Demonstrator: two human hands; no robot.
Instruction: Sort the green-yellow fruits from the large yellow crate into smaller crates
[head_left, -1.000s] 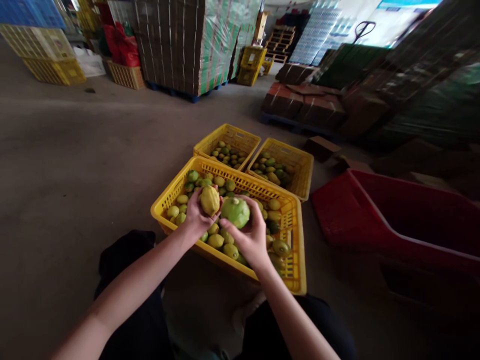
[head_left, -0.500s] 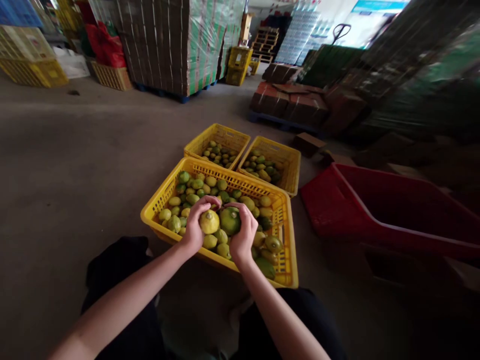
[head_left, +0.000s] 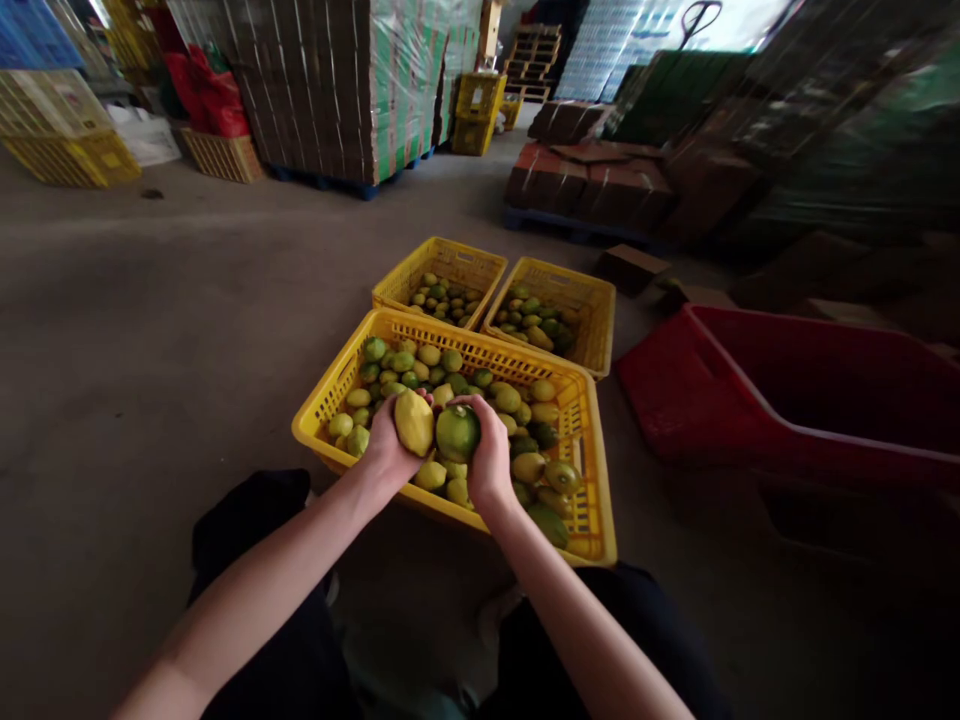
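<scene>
My left hand (head_left: 393,446) is wrapped round a yellow lemon (head_left: 414,422), which rests on its upturned palm. Beside it, my right hand (head_left: 489,455) grips a green lemon (head_left: 457,433) from the right, fingers curled over its far side. The two fruits are held close together above a large yellow plastic crate (head_left: 600,500). In this crate lie many lemons, some yellow and some green, such as a greenish-yellow lemon (head_left: 562,477) at the right. My forearms hide part of the crate's near rim.
Beyond the large crate stand two smaller yellow crates, the left crate (head_left: 386,285) and the right crate (head_left: 600,320), each holding lemons. A red bin (head_left: 675,400) is at the right. Wrapped carton stacks (head_left: 315,90) and cartons on a pallet (head_left: 589,185) stand further back.
My left hand has rolled over, so the yellow lemon now shows its side rather than its end. The green lemon has turned a little in my right hand. The view has shifted slightly.
</scene>
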